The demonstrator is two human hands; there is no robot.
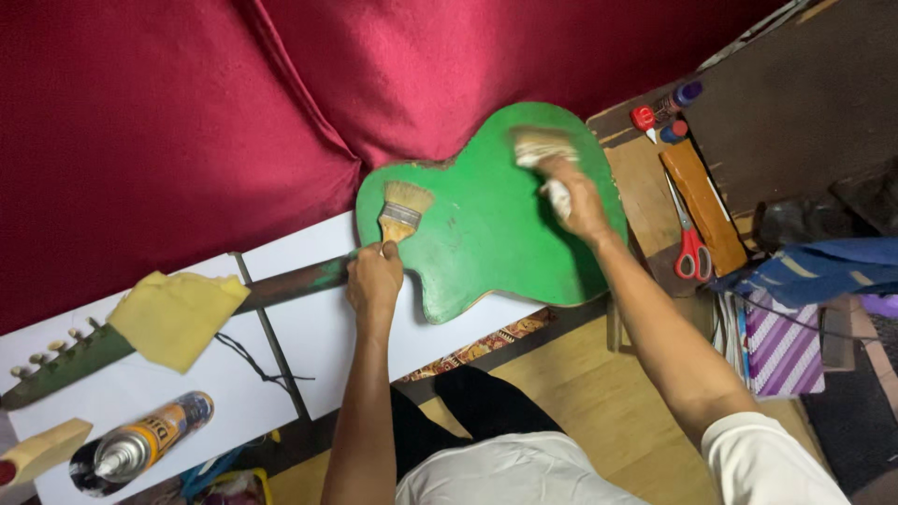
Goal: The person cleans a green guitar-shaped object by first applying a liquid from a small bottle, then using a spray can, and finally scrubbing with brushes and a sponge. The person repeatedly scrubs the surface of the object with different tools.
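A green-painted guitar body (486,234) lies flat on a white board (309,327), its neck (281,285) running left to a headstock with tuning pegs (56,360). My left hand (374,278) grips the handle of a flat paintbrush (404,210) whose bristles rest on the body's upper left. My right hand (575,201) holds a second, wider brush (543,147) with a white handle against the body's far right end. A yellow cloth (178,315) drapes over the neck.
A spray can (140,441) lies at the lower left beside a wooden piece (42,449). Red-handled scissors (690,245), an orange strip (703,206) and small bottles (664,110) sit on a brown surface to the right. Red fabric (234,103) hangs behind.
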